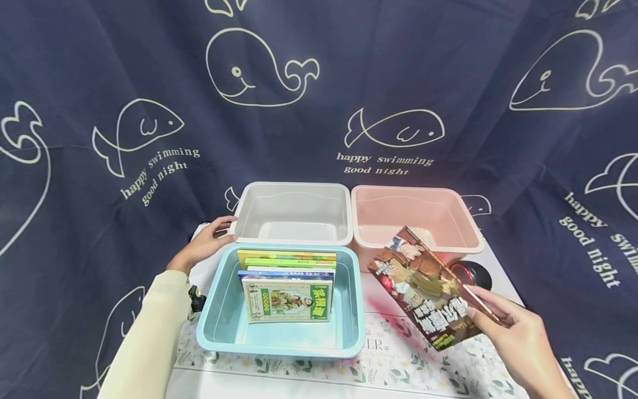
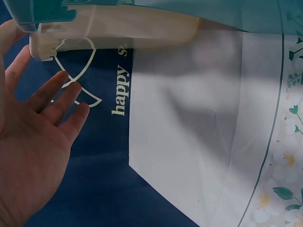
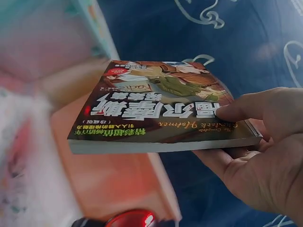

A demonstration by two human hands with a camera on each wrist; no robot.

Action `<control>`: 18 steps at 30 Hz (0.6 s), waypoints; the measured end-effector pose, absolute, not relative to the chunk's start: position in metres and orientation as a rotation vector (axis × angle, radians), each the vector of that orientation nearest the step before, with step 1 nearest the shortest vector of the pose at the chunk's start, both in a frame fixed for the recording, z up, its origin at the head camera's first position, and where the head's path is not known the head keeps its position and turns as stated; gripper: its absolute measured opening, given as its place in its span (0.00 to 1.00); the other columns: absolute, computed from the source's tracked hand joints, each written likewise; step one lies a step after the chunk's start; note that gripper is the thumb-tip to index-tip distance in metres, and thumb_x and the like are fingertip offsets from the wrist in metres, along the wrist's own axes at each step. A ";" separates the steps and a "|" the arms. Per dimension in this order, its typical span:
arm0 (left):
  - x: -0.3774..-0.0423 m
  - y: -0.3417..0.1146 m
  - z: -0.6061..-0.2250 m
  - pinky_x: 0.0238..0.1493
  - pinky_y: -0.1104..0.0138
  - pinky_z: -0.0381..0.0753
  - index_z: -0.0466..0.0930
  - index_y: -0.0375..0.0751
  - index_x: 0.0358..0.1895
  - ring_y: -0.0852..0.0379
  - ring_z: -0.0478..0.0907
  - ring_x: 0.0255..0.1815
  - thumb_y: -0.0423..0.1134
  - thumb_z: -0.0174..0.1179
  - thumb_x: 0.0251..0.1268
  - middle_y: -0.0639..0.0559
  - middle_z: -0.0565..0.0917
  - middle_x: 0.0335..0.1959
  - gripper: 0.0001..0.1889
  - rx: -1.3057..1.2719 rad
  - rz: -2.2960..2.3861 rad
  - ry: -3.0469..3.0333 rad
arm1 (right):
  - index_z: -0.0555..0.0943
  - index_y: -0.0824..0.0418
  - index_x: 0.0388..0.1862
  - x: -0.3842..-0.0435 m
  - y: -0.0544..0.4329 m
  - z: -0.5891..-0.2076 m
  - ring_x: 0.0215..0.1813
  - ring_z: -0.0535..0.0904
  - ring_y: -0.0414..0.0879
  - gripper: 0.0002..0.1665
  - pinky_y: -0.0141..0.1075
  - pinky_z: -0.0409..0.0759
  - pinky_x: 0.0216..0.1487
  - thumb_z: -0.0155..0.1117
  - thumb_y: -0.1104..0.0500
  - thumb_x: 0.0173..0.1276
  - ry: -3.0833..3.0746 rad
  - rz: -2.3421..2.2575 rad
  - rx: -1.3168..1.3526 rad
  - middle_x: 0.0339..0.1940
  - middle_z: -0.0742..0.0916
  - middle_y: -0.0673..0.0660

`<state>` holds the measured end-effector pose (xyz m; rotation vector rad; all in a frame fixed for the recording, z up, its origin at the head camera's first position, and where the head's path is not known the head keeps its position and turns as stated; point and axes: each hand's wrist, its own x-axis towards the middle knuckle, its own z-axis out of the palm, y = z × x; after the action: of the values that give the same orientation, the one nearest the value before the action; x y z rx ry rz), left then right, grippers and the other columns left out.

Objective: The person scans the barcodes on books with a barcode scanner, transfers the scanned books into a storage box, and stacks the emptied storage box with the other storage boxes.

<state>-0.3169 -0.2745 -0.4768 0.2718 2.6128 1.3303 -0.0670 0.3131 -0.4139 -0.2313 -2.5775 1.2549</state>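
My right hand point(image 1: 518, 327) pinches a brown-covered book point(image 1: 423, 291) near its spine, thumb on the cover. The book is tilted in the air, in front of the pink bin point(image 1: 418, 244). In the right wrist view the same book point(image 3: 156, 104) shows its pictured cover and white page edge. My left hand point(image 1: 206, 244) touches the left rim of the grey-white bin point(image 1: 294, 241) with loosely bent fingers; the left wrist view shows this hand point(image 2: 42, 118) with its palm visible. Several upright books point(image 1: 289, 299) stand in the blue bin point(image 1: 229, 332), nearest to me.
A dark round object with a red glow point(image 1: 471, 275) stands at the right of the pink bin. A small black item point(image 1: 196, 299) lies left of the blue bin. The table has a floral cloth point(image 1: 399, 354); a navy curtain point(image 1: 319, 138) with white fish hangs behind.
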 end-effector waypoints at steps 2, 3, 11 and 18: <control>-0.317 -0.274 -0.477 0.77 0.38 0.64 0.58 0.43 0.80 0.26 0.59 0.80 0.45 0.61 0.75 0.29 0.63 0.78 0.35 0.267 1.337 2.608 | 0.83 0.63 0.65 -0.066 0.317 -0.426 0.47 0.79 0.13 0.26 0.13 0.78 0.42 0.74 0.62 0.68 -2.567 1.292 -0.252 0.45 0.82 0.16; -0.317 -0.274 -0.477 0.77 0.38 0.64 0.58 0.44 0.80 0.26 0.59 0.80 0.45 0.62 0.75 0.29 0.63 0.78 0.35 0.263 1.336 2.609 | 0.82 0.63 0.65 -0.065 0.319 -0.433 0.47 0.79 0.13 0.26 0.13 0.78 0.42 0.74 0.62 0.68 -2.565 1.309 -0.268 0.45 0.82 0.16; -0.318 -0.273 -0.479 0.76 0.37 0.64 0.58 0.44 0.81 0.26 0.60 0.79 0.46 0.62 0.75 0.29 0.63 0.78 0.36 0.260 1.323 2.612 | 0.82 0.67 0.64 -0.058 0.331 -0.477 0.41 0.77 0.12 0.28 0.15 0.78 0.37 0.75 0.60 0.67 -2.603 1.309 -0.502 0.36 0.81 0.18; -0.319 -0.275 -0.480 0.77 0.37 0.64 0.58 0.43 0.80 0.26 0.59 0.80 0.46 0.61 0.76 0.28 0.63 0.78 0.35 0.276 1.327 2.623 | 0.83 0.69 0.62 -0.049 0.337 -0.506 0.37 0.74 0.08 0.26 0.12 0.75 0.36 0.74 0.62 0.65 -2.583 1.261 -0.620 0.29 0.77 0.11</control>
<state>-0.3188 -0.2750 -0.4796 0.2763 2.6227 1.3266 -0.0493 0.3367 -0.5056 -0.6201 -2.5834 1.2606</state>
